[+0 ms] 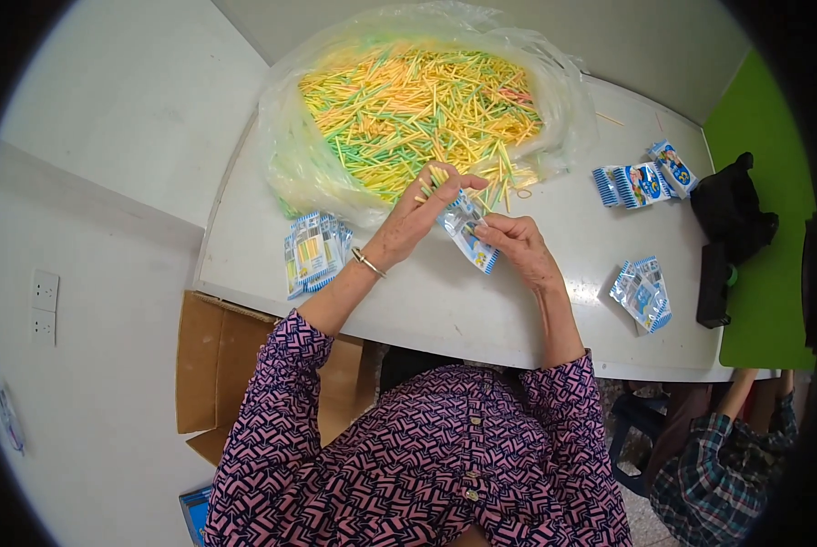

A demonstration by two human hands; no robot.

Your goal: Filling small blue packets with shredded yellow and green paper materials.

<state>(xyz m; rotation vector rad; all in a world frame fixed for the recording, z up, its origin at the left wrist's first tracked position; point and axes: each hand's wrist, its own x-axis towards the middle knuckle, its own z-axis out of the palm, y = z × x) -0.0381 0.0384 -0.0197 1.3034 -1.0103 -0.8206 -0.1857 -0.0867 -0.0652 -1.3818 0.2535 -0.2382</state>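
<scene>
My left hand [413,219], with a bangle on its wrist, is closed round several thin pastel sticks [437,175] at the mouth of a small blue-and-white plastic packet [467,232]. My right hand [522,246] pinches the side of that packet between thumb and fingers. Just beyond both hands lies a large clear plastic bag [563,118], opened wide and heaped with yellow, green and orange sticks [422,109]. Some sticks spill over its near right edge. Left of my left wrist, a pile of filled packets [315,255] rests on the white table [408,305].
Flat packets [643,294] lie to the right, with more packets [645,182] behind them. A black object [736,205] stands against a green divider [777,301]. An open cardboard box [212,365] is below the table's left edge. A person in a plaid sleeve [718,465] sits at lower right.
</scene>
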